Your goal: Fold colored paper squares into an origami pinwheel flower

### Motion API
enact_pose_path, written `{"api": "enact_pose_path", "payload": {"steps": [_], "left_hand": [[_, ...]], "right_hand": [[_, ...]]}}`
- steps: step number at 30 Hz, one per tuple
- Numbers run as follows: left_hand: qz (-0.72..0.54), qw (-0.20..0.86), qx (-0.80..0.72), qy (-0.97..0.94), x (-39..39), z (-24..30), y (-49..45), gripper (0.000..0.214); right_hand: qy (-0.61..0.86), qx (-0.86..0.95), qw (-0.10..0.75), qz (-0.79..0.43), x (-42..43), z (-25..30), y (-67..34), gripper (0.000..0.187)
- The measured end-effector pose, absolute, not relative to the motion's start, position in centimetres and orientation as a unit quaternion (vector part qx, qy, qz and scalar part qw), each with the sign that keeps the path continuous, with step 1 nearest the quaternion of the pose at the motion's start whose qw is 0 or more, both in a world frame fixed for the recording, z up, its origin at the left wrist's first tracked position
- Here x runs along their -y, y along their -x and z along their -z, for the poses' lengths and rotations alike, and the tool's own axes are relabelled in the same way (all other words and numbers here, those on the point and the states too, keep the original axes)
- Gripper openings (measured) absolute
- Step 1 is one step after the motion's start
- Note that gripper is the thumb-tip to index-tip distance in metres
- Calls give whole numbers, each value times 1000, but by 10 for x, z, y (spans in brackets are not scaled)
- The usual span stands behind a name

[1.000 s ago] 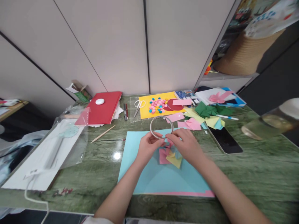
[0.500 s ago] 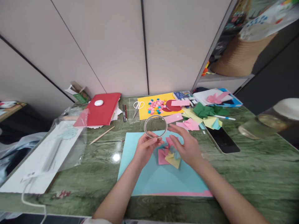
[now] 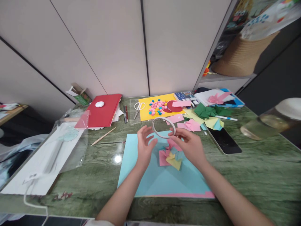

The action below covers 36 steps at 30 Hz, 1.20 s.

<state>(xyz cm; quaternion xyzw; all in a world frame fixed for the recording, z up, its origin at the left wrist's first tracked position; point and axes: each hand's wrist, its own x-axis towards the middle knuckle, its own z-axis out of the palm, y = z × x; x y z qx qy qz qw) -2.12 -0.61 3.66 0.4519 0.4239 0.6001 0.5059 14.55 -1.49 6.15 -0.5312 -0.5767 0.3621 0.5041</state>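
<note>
Phone (image 3: 224, 139): upper end hidden under folded yellow paper (image 3: 212, 122). Right hand (image 3: 191, 146) covers part of upper pink fold (image 3: 172, 145). Lidded jar (image 3: 260, 126) blurred, cut off by right edge. White cable (image 3: 35, 205) cut by bottom edge.

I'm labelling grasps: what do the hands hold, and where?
The right hand holds the pale ring by its lower right rim; the left hand holds nothing.

Your left hand (image 3: 144, 149) stands with thumb and fingers apart; your right hand (image 3: 192, 147) pinches; your forearms (image 3: 122, 194) slant inward, converging
</note>
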Motion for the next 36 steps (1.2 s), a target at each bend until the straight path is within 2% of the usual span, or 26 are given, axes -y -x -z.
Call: {"api": "enact_pose_path", "payload": {"steps": [3,7,11,17,27,30,33,36], "left_hand": [[-633,394,-455,-486,7,-39,23,42],[-609,374,-452,-533,13,-46,22,11],[-586,466,-412,-520,16,-48,19,14],[-574,676,-319,-335,9,-46,20,15],[-555,758,-273,-207,6,-47,25,15],[-555,714,-303,-300,7,-45,24,17],[-537,582,-401,-461,11,-44,21,17],[-502,447,-462,-578,16,-45,18,15]], "right_hand": [[542,649,488,-216,20,-64,-144,13],[484,720,485,-108,21,-60,-142,18],[433,766,472,-64,19,-53,-142,24],[387,797,461,-41,15,-50,-142,24],[401,793,457,-34,13,-43,-145,26],[425,784,450,-53,10,-40,-147,29],[451,769,444,-88,11,-41,-147,35],[463,752,453,-124,13,-47,-145,32]]}}
